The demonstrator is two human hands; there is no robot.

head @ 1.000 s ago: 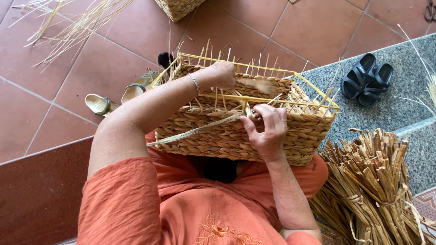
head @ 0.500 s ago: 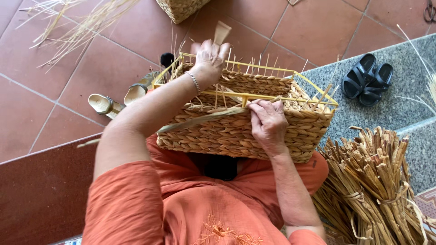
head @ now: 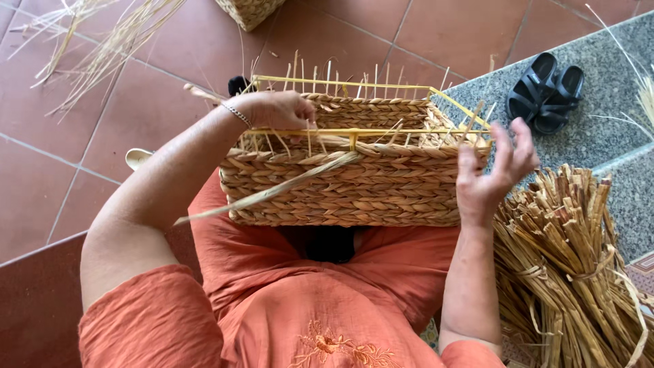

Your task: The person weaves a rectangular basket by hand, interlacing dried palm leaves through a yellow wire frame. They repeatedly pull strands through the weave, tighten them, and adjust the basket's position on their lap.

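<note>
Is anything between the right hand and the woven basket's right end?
Nothing visible. The right hand is open, fingers spread, at the right end of the rectangular woven straw basket with the yellow frame; only thin upright stakes rise near its fingertips. The bundle of dried stalks lies lower right, outside the gap.

Black sandals on grey stone; second woven basket on red tiles; spoon.
</note>
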